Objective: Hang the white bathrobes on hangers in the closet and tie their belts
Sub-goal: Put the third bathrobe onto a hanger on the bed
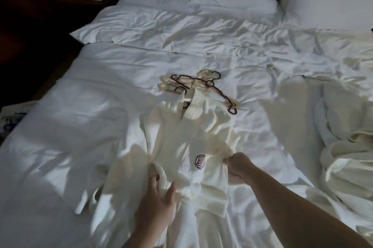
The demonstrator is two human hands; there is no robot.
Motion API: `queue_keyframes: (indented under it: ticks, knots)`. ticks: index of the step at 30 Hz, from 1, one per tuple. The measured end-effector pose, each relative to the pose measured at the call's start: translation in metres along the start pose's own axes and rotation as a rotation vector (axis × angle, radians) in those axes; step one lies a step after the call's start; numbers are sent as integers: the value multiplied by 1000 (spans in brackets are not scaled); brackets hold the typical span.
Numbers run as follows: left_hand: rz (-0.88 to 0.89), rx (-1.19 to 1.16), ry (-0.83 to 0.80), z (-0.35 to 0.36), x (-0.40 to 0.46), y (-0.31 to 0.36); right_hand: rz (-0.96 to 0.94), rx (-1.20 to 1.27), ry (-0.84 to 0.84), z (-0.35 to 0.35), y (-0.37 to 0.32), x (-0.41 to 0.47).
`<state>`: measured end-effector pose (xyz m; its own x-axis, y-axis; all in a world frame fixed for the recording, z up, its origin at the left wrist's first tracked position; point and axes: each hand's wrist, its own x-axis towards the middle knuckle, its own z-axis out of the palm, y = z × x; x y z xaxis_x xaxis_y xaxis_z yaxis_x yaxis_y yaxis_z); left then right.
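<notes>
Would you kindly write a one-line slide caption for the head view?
Both hands, left and right, grip a white bathrobe spread on the bed, hangers piled beyond its collar.

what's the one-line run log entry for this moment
stage: bathrobe spread on bed | left hand: grips robe | right hand: pinches robe | hangers: untouched

Hangers (198,88) just beyond bathrobe (181,146) collar
</notes>
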<state>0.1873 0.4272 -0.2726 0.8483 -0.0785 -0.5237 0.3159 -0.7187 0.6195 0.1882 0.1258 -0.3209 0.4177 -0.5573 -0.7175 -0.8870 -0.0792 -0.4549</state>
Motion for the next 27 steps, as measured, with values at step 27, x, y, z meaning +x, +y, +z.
queue_keyframes:
  ticks: [27]
  knots:
    - [-247, -541, -144, 4, -10, 6, -166, -860, 173, -171, 35, 59]
